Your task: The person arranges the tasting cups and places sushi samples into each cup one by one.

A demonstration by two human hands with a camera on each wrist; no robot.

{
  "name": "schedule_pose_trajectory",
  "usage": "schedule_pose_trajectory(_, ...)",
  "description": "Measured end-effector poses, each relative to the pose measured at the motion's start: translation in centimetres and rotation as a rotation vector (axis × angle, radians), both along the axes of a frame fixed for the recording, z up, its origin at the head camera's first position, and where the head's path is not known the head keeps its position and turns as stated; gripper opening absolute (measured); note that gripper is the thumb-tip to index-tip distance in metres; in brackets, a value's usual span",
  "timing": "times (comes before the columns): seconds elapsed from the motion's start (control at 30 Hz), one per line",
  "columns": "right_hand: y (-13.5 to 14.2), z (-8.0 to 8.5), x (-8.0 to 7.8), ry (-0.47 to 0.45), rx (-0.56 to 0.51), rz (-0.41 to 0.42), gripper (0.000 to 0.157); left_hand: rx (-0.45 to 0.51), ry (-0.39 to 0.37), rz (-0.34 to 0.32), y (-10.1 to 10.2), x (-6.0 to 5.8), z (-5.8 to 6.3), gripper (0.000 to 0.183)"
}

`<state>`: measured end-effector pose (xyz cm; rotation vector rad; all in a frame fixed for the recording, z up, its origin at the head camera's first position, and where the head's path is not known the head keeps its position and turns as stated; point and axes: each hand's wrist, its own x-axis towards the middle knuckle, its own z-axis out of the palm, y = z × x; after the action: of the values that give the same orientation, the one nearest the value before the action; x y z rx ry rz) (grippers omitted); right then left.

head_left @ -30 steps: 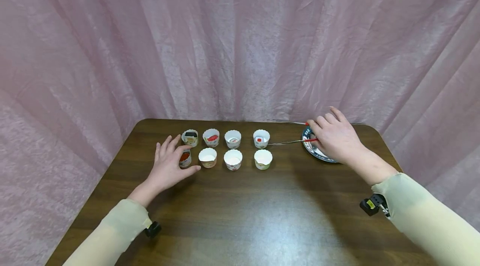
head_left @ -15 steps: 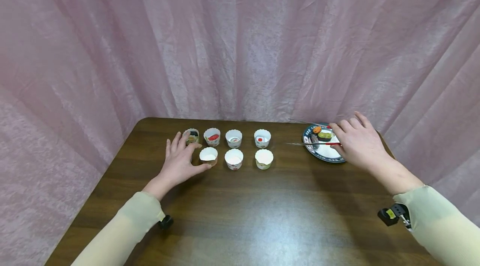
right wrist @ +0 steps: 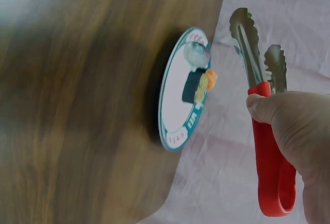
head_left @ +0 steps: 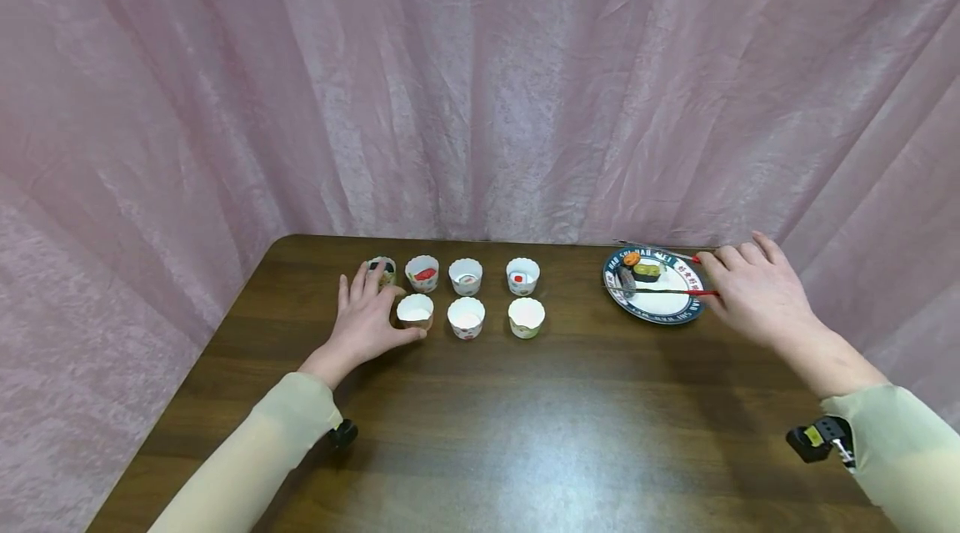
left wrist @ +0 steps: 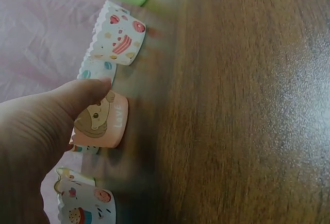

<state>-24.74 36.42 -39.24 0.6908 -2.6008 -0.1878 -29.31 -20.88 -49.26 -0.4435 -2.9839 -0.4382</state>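
Observation:
My left hand (head_left: 363, 324) holds a peach paper baking cup (head_left: 416, 316) at the left of the front row, thumb in front and fingers behind. In the left wrist view the thumb lies along its scalloped rim. My right hand (head_left: 765, 293) grips the red handles of metal tongs (right wrist: 269, 152). Their arms stand spread over a blue-rimmed plate (head_left: 660, 319), with nothing between the tips. On the plate lie a dark sushi piece with green topping (head_left: 647, 272), an orange piece (head_left: 632, 258) and a greyish piece (head_left: 626, 279).
Several more paper cups stand in two rows: one holds a red piece (head_left: 426, 274), another a small red-and-white piece (head_left: 519, 278). A cup (left wrist: 88, 203) sits left of the held one. Pink curtain (head_left: 480, 99) hangs behind the brown table (head_left: 480, 433).
My right hand has drawn the tongs rightward, from beside the cups to over the plate. My left hand has shifted right, from the leftmost front cup to the peach one.

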Motion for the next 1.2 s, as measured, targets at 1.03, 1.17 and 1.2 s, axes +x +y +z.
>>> schedule_pose_trajectory(1.03, 4.7, 0.0, -0.9, -0.071, 0.134, -0.143, 0.049, -0.012, 0.01, 0.021, 0.8, -0.6, -0.7, 0.073)
schedule_pose_trajectory(1.17, 4.6, 0.1, -1.3, -0.084, 0.148, -0.161, 0.042, -0.006, 0.013, 0.026, 0.9, -0.6, -0.8, 0.072)
schedule_pose_trajectory(1.2, 4.6, 0.1, -1.4, -0.088, 0.151, -0.166, 0.041, -0.003, 0.014, 0.026, 0.9, -0.6, -0.8, 0.072)
